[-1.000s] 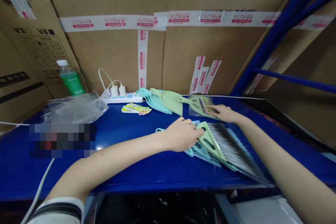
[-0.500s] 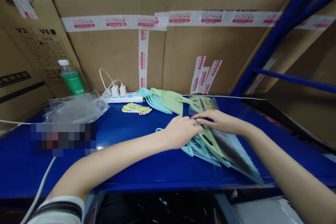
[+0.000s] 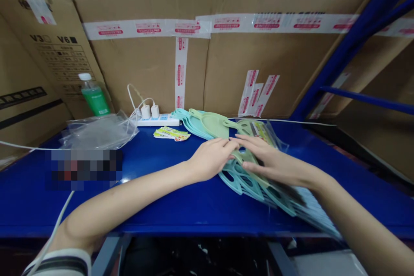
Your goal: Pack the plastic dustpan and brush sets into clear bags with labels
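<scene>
A fanned stack of teal and pale green hand brushes [image 3: 250,183] lies on the blue shelf [image 3: 181,207], bristles trailing to the right. My left hand [image 3: 210,158] is curled, its fingertips pinching the handle of the top green brush [image 3: 243,156]. My right hand [image 3: 273,161] lies over the same brush with fingers stretched out toward the left hand, thumb beside the handle. The two hands nearly touch. Behind them lies a clear bag holding a green dustpan [image 3: 260,130].
A stack of teal and green dustpans [image 3: 202,123] lies at the back beside small printed labels [image 3: 171,133] and a white power strip [image 3: 155,118]. Clear plastic bags [image 3: 100,131] and a green bottle [image 3: 93,97] stand at the left. Taped cardboard boxes [image 3: 226,60] wall the rear.
My right hand left the bagged dustpan and came onto the brush stack beside the left hand. The stack has slid a little to the left, and the view shifted slightly.
</scene>
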Demonstrator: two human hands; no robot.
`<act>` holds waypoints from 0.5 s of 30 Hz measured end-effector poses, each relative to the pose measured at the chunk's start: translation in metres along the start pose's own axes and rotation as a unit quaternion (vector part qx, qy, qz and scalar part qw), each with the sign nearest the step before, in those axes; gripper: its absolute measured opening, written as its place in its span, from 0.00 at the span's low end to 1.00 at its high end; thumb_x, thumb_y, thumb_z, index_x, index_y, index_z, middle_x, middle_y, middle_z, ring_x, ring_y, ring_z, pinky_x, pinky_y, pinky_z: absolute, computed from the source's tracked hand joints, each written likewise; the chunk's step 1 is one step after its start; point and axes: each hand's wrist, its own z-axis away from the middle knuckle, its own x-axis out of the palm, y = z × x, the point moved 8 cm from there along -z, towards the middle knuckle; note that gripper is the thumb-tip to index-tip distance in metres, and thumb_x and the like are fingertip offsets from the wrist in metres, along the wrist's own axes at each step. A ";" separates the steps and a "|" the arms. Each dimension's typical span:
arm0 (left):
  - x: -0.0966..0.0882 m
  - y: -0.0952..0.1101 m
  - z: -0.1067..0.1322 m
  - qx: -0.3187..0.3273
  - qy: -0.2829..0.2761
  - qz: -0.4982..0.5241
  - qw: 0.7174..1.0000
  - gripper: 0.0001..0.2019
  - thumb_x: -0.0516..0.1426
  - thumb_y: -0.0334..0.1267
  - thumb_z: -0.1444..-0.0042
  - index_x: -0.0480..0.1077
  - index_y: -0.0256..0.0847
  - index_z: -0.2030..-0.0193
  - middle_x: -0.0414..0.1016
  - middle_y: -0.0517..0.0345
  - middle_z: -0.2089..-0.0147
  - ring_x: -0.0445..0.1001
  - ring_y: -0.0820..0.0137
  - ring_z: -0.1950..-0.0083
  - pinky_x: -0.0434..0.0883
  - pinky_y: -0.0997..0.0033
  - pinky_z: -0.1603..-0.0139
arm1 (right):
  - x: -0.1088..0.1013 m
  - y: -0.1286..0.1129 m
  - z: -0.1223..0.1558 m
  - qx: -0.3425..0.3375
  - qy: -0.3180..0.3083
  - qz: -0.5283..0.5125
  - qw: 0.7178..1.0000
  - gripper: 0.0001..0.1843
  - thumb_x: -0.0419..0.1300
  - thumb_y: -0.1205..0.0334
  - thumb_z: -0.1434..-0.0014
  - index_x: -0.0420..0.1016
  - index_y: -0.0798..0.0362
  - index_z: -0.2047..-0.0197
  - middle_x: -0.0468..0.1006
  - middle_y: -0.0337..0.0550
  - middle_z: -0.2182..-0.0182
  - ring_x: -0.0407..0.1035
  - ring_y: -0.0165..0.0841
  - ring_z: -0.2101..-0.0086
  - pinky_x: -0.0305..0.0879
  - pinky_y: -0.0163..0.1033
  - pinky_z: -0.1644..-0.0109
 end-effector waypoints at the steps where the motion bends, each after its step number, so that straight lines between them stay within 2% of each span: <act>1: -0.001 -0.003 0.002 -0.006 0.005 0.017 1.000 0.08 0.51 0.30 0.38 0.63 0.36 0.52 0.73 0.50 0.51 0.70 0.64 0.49 0.69 0.64 0.48 | 0.003 -0.007 0.002 -0.008 0.010 0.031 0.999 0.41 0.47 0.36 0.42 0.58 0.56 0.35 0.58 0.58 0.37 0.51 0.52 0.38 0.55 0.60 0.41; 4: 0.000 -0.008 0.008 -0.014 0.016 0.060 0.998 0.06 0.50 0.30 0.38 0.63 0.37 0.55 0.73 0.51 0.53 0.70 0.66 0.51 0.68 0.66 0.50 | 0.015 -0.028 0.006 -0.037 0.059 0.115 0.991 0.39 0.53 0.42 0.42 0.56 0.57 0.35 0.61 0.60 0.39 0.53 0.55 0.40 0.58 0.61 0.42; 7: 0.001 -0.015 0.008 -0.016 0.020 0.084 0.996 0.04 0.50 0.33 0.37 0.64 0.39 0.58 0.73 0.54 0.57 0.70 0.68 0.55 0.69 0.69 0.53 | 0.025 -0.036 0.006 -0.038 0.108 0.168 0.979 0.27 0.47 0.59 0.39 0.61 0.59 0.38 0.68 0.60 0.44 0.61 0.51 0.44 0.63 0.59 0.45; 10: -0.004 -0.034 0.000 -0.036 0.034 0.043 0.998 0.09 0.45 0.35 0.34 0.65 0.39 0.58 0.72 0.56 0.59 0.69 0.70 0.56 0.68 0.70 0.53 | 0.034 -0.036 0.005 -0.026 0.121 0.195 0.973 0.28 0.43 0.71 0.42 0.63 0.56 0.39 0.70 0.57 0.46 0.66 0.47 0.48 0.67 0.55 0.48; 13: -0.007 -0.062 -0.012 -0.066 0.037 -0.024 0.997 0.15 0.40 0.31 0.34 0.66 0.35 0.54 0.71 0.50 0.54 0.68 0.67 0.52 0.66 0.64 0.49 | 0.040 -0.038 0.006 -0.020 0.127 0.207 0.970 0.32 0.42 0.76 0.45 0.64 0.54 0.39 0.71 0.54 0.46 0.66 0.45 0.47 0.67 0.53 0.48; 15: -0.003 -0.075 -0.020 -0.053 0.011 -0.040 0.998 0.14 0.43 0.29 0.35 0.68 0.35 0.52 0.71 0.49 0.51 0.69 0.65 0.51 0.65 0.63 0.48 | 0.042 -0.041 0.008 -0.015 0.130 0.212 0.968 0.29 0.43 0.74 0.42 0.64 0.53 0.40 0.72 0.53 0.47 0.66 0.45 0.47 0.68 0.52 0.49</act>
